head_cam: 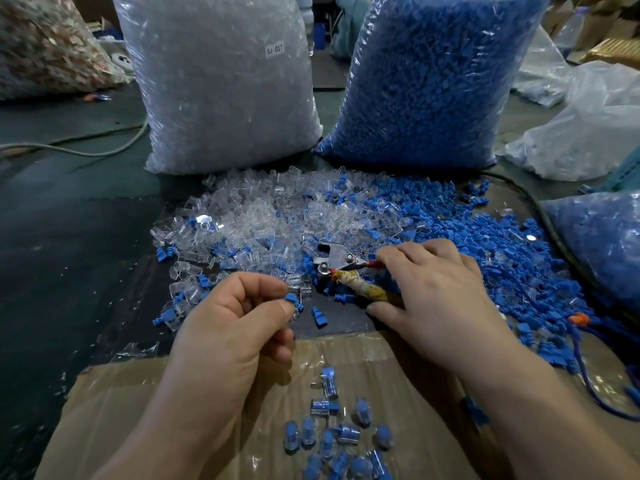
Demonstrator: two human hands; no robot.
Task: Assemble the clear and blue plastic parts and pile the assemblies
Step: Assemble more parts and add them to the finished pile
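My left hand pinches a clear part with a blue part set in it between thumb and forefinger, above the cardboard's far edge. My right hand grips the cloth-wrapped handle of a metal plier-like tool, whose head lies on the loose parts. Loose clear parts are heaped in the middle and loose blue parts spread to the right. Several finished assemblies lie piled on the cardboard near me.
A big bag of clear parts and a big bag of blue parts stand behind the heap. Another blue-filled bag sits at the right edge. A grey cable runs at the left, and a blue cord at the right.
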